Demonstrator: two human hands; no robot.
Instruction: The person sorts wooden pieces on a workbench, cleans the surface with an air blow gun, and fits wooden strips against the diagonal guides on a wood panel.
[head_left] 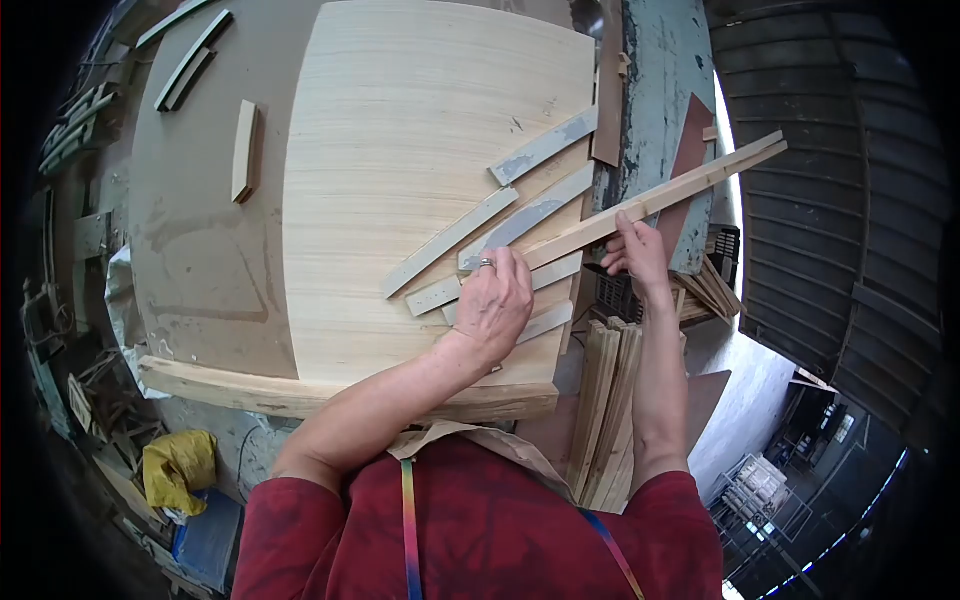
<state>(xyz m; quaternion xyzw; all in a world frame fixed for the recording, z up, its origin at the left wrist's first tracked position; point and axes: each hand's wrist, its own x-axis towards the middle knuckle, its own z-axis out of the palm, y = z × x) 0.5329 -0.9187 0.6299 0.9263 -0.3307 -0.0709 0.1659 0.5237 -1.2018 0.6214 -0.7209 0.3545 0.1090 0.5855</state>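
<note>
Pale wood: curled left hand (495, 305) over near end of long strip (690, 190), couldn't tell if pinching; pinched it farther along with right hand (640, 255). Best steadied with hands well apart. Ran long axis diagonally from over panel (400, 120) past its right edge, pointing far right.

The left hand (492, 305) lies palm-down; the right hand (640, 252) curls, thumb extended.
</note>
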